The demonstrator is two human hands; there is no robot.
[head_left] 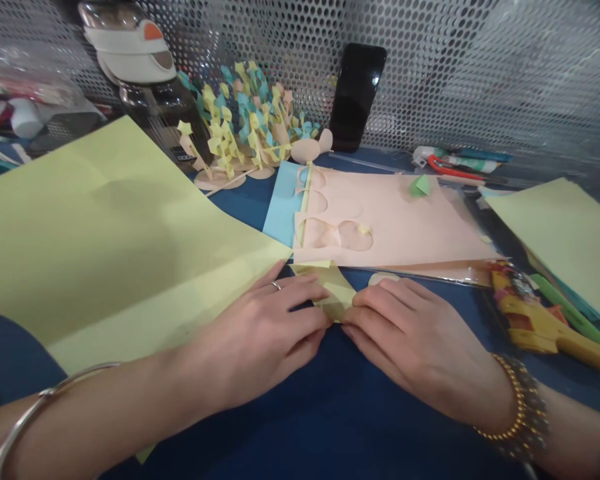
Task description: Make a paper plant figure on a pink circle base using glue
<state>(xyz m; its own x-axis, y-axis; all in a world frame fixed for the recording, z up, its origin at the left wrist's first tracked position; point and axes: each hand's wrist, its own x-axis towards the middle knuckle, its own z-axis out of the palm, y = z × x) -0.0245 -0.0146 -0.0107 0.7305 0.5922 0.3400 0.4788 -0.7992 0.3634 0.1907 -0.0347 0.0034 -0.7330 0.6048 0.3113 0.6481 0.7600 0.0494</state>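
A small piece of yellow paper lies between my two hands at the middle of the blue table, its upper edge folded over. My left hand, with a ring on one finger, pinches its left lower part, and its forearm crosses a large yellow sheet. From the other side, my right hand has its fingers closed on the right lower edge of the small paper. A pale round paper piece shows partly behind my right hand.
Pink sheets with cut-out circles lie beyond my hands, over blue paper. Behind stand paper decorations, a bottle and a phone. At right are a yellow-handled tool and yellow paper.
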